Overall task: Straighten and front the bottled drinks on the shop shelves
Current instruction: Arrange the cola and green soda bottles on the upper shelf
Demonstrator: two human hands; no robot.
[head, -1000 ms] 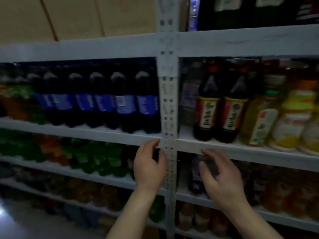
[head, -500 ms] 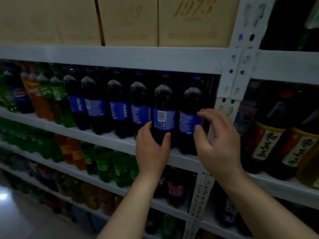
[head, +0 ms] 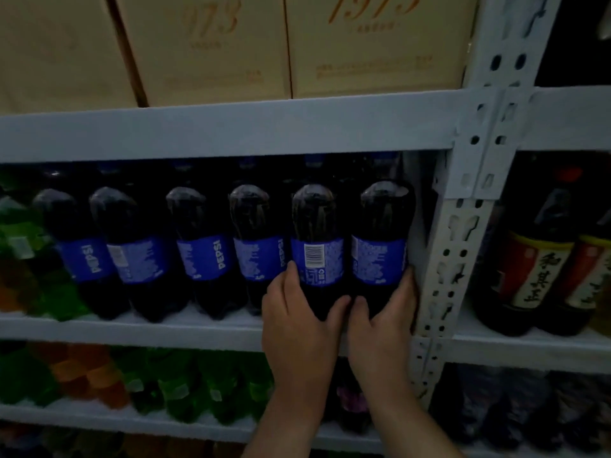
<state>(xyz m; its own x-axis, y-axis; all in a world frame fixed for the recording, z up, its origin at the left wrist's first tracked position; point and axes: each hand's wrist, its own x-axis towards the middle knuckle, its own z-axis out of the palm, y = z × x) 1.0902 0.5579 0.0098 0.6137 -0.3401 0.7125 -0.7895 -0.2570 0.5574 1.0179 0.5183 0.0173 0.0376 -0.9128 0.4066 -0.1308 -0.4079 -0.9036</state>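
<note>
A row of several dark Pepsi bottles with blue labels stands on the white middle shelf [head: 132,328]. My left hand [head: 297,322] grips the base of the second bottle from the right [head: 315,233], whose barcode faces out. My right hand [head: 383,325] grips the base of the rightmost Pepsi bottle [head: 383,233], which stands against the white upright post [head: 463,226] with small print facing out. Both bottles stand upright on the shelf. Other bottles to the left [head: 201,242] show the Pepsi name sideways.
Tan cardboard boxes [head: 205,47] sit on the shelf above. Dark bottles with red and cream labels [head: 535,259] stand right of the post. Green and orange drink bottles [head: 172,388] fill the lower shelf and the far left.
The view has swung left and up to the Pepsi row. Both hands have risen from the shelf edge and closed round the bases of the two rightmost bottles.
</note>
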